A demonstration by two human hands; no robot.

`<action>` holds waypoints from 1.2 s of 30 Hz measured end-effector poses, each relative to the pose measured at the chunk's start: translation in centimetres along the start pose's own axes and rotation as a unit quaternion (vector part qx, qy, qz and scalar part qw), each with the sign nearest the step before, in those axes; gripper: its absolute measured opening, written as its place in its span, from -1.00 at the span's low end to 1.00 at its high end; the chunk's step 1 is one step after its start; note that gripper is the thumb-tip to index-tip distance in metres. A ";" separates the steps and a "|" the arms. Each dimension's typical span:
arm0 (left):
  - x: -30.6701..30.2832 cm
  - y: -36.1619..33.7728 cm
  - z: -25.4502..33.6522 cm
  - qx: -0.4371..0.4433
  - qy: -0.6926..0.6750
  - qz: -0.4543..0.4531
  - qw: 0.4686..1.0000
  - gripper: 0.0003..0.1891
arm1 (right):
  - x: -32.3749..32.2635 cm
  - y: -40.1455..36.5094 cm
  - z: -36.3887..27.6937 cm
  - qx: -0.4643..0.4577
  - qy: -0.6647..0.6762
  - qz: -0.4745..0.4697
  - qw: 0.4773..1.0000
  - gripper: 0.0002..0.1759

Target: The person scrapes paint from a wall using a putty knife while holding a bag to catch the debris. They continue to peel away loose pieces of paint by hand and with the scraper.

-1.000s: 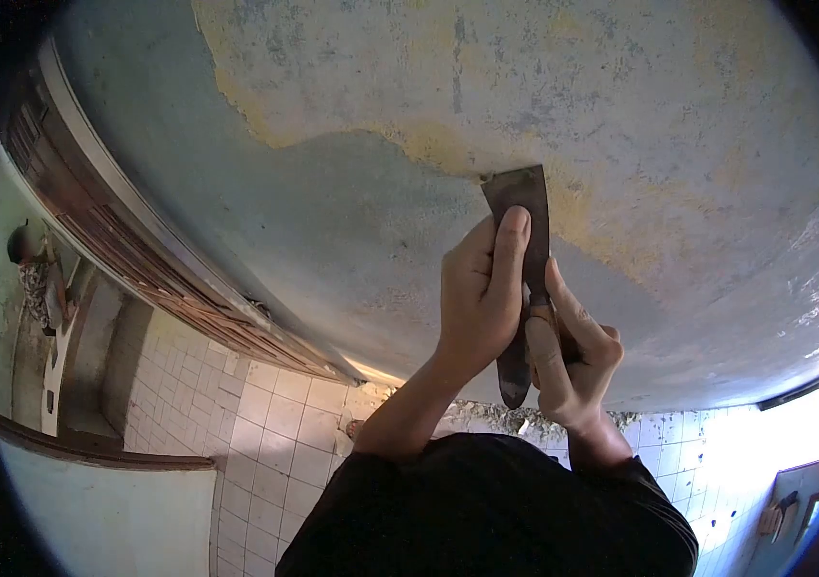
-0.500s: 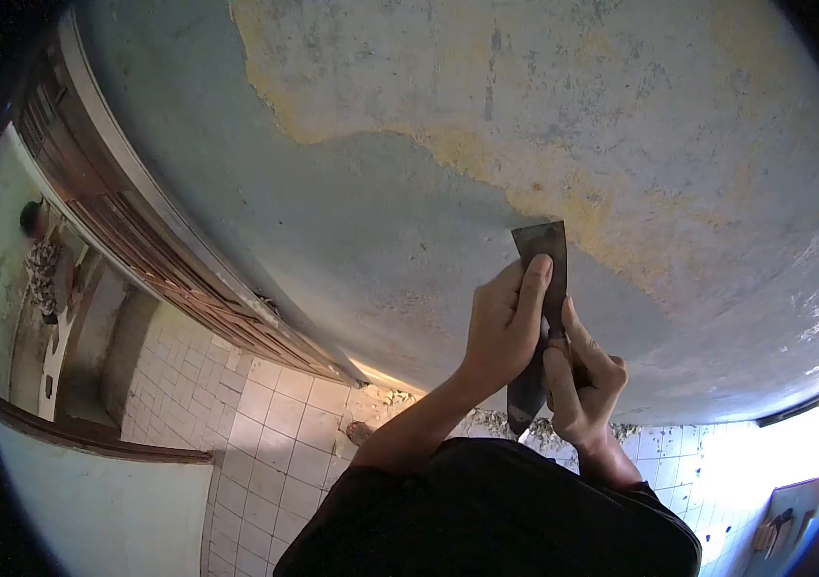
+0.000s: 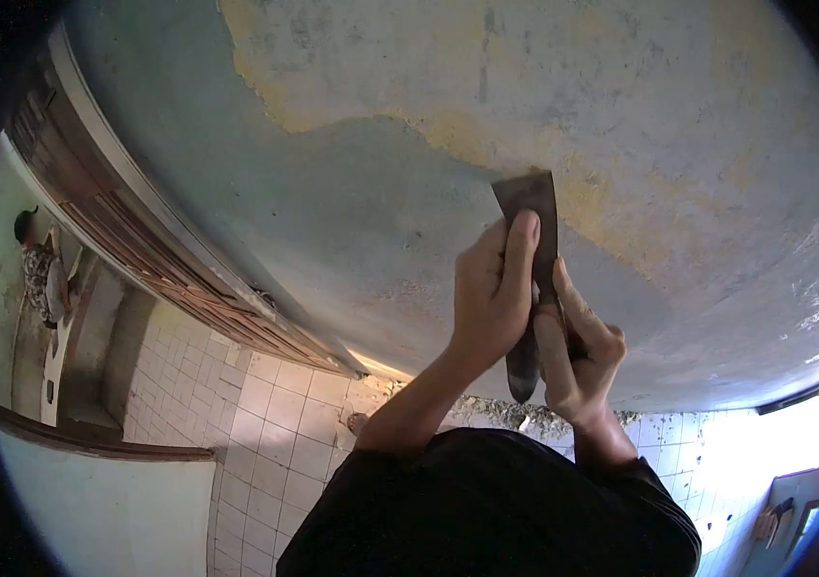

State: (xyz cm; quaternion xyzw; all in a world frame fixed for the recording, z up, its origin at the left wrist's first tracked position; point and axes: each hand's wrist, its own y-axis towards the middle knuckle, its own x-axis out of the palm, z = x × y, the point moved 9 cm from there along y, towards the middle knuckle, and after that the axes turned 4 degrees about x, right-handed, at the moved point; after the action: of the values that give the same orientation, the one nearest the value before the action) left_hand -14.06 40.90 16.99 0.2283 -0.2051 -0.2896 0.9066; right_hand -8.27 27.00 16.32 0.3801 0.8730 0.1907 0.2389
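Observation:
A paint scraper (image 3: 542, 192) with a flat, dark metal blade is pressed against the painted wall (image 3: 361, 212). Its wide edge meets the border where blue-green paint gives way to a yellowish, bared patch (image 3: 458, 135). My left hand (image 3: 496, 288) is closed around the blade, thumb lying along its face. Lower down, my right hand (image 3: 583, 356) wraps the scraper's handle, most of which the fingers hide. A dark shape with a rounded end (image 3: 523, 370) shows between my wrists; what it is I cannot make out.
Paint flakes and debris (image 3: 496, 412) lie along the wall's foot on the tiled floor (image 3: 275, 423). Wooden louvred doors (image 3: 140, 240) stand at left. Beyond them a person (image 3: 42, 274) is beside a ledge. Bright light enters at lower right.
Both hands and the scraper have moved up the wall and slightly left, the blade's edge now reaching the yellowish border. The person at far left has shifted posture a little.

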 end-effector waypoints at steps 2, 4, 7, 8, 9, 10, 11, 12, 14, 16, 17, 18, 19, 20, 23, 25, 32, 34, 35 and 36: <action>0.0 -1.2 -0.9 -0.012 0.002 -0.008 1.000 -0.58 | -0.2 -1.0 -0.1 -0.028 -0.035 0.005 0.999 -0.43; -0.3 -2.3 -2.4 -0.028 0.003 -0.020 0.999 -0.58 | -0.5 -2.0 1.1 -0.020 -0.049 -0.013 0.999 -0.42; 0.1 -3.3 -4.8 -0.093 -0.028 -0.077 0.992 -0.57 | -0.9 -2.8 1.8 0.043 -0.044 -0.008 0.998 -0.45; 0.2 -3.1 -4.9 -0.096 -0.050 -0.088 0.990 -0.57 | -1.3 -3.1 2.4 0.091 -0.021 0.016 0.995 -0.49; 0.3 -3.0 -4.8 -0.096 -0.071 -0.100 0.988 -0.56 | -1.5 -3.1 2.5 0.091 -0.019 0.015 0.996 -0.49; 0.2 -2.8 -4.5 -0.095 -0.068 -0.098 0.988 -0.56 | -1.8 -3.1 2.8 0.097 -0.025 0.018 0.995 -0.56; -0.1 -2.7 -4.1 -0.110 -0.077 -0.094 0.986 -0.56 | -1.8 -3.1 3.1 0.103 -0.030 0.019 0.994 -0.62; -0.3 -2.6 -3.9 -0.123 -0.086 -0.090 0.985 -0.57 | -1.5 -3.0 3.4 0.101 -0.024 0.015 0.995 -0.62; -0.9 -2.5 -3.9 -0.106 -0.071 -0.085 0.988 -0.56 | -1.4 -2.8 2.9 0.033 0.002 0.047 0.998 -0.71; -1.4 -2.6 -4.2 -0.090 -0.056 -0.079 0.991 -0.56 | -1.3 -2.7 2.8 0.024 0.004 0.043 0.999 -0.72; -1.8 -2.8 -4.8 -0.097 -0.046 -0.063 0.992 -0.56 | -1.3 -2.7 2.8 0.017 -0.001 0.046 0.999 -0.72; -2.0 -3.0 -4.9 -0.103 -0.036 -0.048 0.993 -0.56 | -1.3 -2.6 2.8 0.017 0.006 0.041 0.999 -0.72; -2.2 -3.0 -4.8 -0.103 -0.030 -0.044 0.993 -0.56 | -1.3 -2.5 2.8 0.020 0.016 0.044 0.999 -0.73; -2.4 -3.2 -4.6 -0.108 -0.024 -0.038 0.993 -0.56 | -1.3 -2.5 2.9 0.025 0.027 0.046 0.998 -0.74; -2.7 -3.2 -4.0 -0.110 -0.037 -0.031 0.993 -0.54 | -0.7 -2.0 2.6 0.034 0.044 0.020 0.998 -0.75; -2.9 -3.3 -3.8 -0.109 -0.058 -0.032 0.992 -0.52 | -0.2 -1.6 2.3 0.035 0.055 0.016 0.998 -0.76; -3.5 -3.8 -4.4 -0.152 -0.118 -0.047 0.980 -0.51 | 0.4 -1.8 1.8 0.039 0.034 0.004 0.999 -0.81; -3.3 -3.9 -4.3 -0.144 -0.132 -0.061 0.979 -0.51 | 0.3 -2.2 2.1 0.062 0.042 0.016 0.997 -0.81; -3.4 -4.1 -4.6 -0.164 -0.125 -0.057 0.977 -0.51 | 0.3 -2.5 2.5 0.086 0.052 0.026 0.995 -0.81; -3.4 -4.4 -4.9 -0.184 -0.118 -0.053 0.974 -0.51 | 0.3 -2.8 2.4 0.087 0.049 0.031 0.995 -0.81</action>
State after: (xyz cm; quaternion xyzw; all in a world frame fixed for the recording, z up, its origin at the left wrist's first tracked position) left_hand -16.01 41.25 9.85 0.0319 -0.2418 -0.3949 0.8858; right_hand -8.69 25.82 12.84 0.4164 0.8847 0.1401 0.1561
